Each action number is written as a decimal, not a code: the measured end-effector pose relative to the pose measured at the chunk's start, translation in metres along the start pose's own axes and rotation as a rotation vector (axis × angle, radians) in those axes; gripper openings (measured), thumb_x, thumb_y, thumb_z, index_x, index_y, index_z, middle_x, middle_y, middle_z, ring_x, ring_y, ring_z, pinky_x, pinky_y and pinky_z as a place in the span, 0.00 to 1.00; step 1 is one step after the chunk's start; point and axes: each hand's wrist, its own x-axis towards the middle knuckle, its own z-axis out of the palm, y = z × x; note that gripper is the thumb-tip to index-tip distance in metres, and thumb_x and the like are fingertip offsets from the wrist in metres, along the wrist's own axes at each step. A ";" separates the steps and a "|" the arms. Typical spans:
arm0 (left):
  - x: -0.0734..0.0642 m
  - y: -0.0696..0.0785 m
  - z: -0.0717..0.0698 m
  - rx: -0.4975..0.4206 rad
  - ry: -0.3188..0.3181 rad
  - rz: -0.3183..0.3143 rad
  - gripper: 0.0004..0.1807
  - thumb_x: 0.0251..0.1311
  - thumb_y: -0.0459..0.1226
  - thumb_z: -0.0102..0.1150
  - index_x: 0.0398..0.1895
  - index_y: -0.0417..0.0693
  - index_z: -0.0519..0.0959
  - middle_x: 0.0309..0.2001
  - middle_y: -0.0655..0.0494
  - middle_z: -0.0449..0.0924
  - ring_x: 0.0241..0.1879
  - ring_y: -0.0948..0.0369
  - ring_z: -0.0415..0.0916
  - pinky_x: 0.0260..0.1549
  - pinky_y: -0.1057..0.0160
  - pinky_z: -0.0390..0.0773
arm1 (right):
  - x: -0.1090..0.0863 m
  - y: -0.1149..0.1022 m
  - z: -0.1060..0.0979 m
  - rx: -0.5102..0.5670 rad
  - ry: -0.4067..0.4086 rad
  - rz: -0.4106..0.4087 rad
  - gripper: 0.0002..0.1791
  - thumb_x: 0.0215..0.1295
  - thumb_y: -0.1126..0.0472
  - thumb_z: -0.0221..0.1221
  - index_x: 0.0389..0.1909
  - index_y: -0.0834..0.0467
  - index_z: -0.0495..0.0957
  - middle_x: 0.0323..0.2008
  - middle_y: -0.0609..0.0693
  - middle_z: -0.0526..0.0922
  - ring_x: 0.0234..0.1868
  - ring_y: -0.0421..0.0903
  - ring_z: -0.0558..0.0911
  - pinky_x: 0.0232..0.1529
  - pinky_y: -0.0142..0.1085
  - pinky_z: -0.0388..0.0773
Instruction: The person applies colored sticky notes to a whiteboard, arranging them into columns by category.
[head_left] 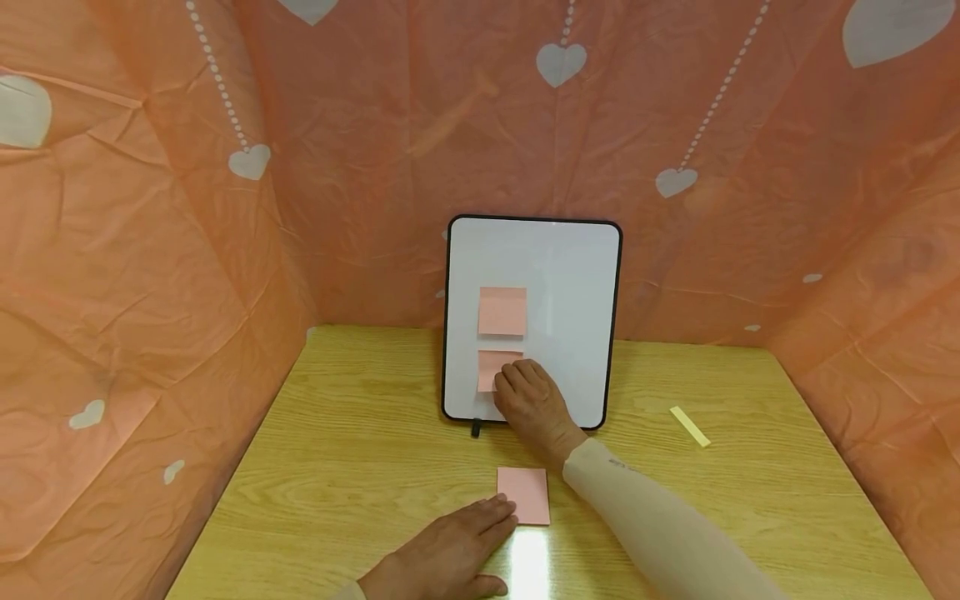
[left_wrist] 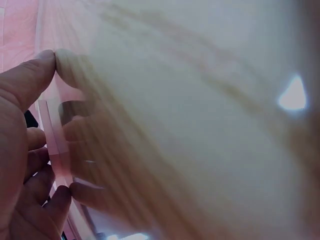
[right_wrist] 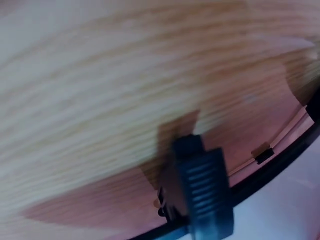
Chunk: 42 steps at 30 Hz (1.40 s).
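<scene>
A whiteboard (head_left: 577, 292) with a black frame stands upright at the back of the table. One pink sticky note (head_left: 502, 312) is on its left half, and a second pink sticky note (head_left: 491, 369) sits just below. My right hand (head_left: 532, 404) has curled fingers at the lower note's right side, covering part of it; the fingertips are hidden. On the table in front, a pink sticky-note pad (head_left: 525, 496) lies flat, and the fingertips of my left hand (head_left: 450, 550) rest on its left edge, fingers fairly straight. The left wrist view shows this hand (left_wrist: 35, 175) low over the tabletop.
A narrow yellow strip (head_left: 690, 427) lies on the wooden table (head_left: 337, 433) to the right. A small black piece (head_left: 476, 428) juts from the board's bottom edge; a ribbed black clip (right_wrist: 205, 190) shows up close in the right wrist view. Orange cloth (head_left: 360, 167) with hearts surrounds the table.
</scene>
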 end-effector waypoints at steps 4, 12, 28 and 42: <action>0.001 0.001 -0.005 0.022 -0.018 -0.009 0.42 0.76 0.64 0.48 0.79 0.42 0.67 0.79 0.48 0.65 0.79 0.53 0.63 0.73 0.58 0.73 | -0.004 -0.001 -0.002 0.005 -0.048 -0.002 0.13 0.75 0.52 0.60 0.43 0.59 0.81 0.41 0.52 0.81 0.49 0.51 0.81 0.61 0.41 0.80; 0.005 0.000 -0.006 0.131 0.015 0.029 0.41 0.73 0.66 0.51 0.74 0.46 0.72 0.74 0.52 0.70 0.75 0.55 0.67 0.74 0.58 0.71 | -0.015 -0.001 -0.002 -0.019 -0.083 -0.070 0.20 0.74 0.58 0.56 0.59 0.64 0.82 0.52 0.55 0.83 0.56 0.53 0.79 0.67 0.42 0.78; 0.006 -0.005 -0.007 0.081 0.076 -0.016 0.29 0.79 0.58 0.50 0.70 0.50 0.76 0.70 0.56 0.75 0.70 0.58 0.73 0.70 0.59 0.75 | -0.020 0.000 -0.008 -0.036 -0.174 -0.059 0.26 0.75 0.57 0.59 0.68 0.65 0.77 0.62 0.56 0.80 0.63 0.53 0.76 0.72 0.42 0.73; 0.028 -0.060 -0.055 0.294 0.087 -0.293 0.28 0.79 0.41 0.52 0.77 0.39 0.70 0.78 0.45 0.67 0.80 0.48 0.60 0.81 0.50 0.60 | -0.021 0.002 -0.013 -0.073 -0.240 -0.096 0.29 0.76 0.58 0.59 0.74 0.63 0.72 0.68 0.55 0.79 0.69 0.52 0.75 0.75 0.42 0.71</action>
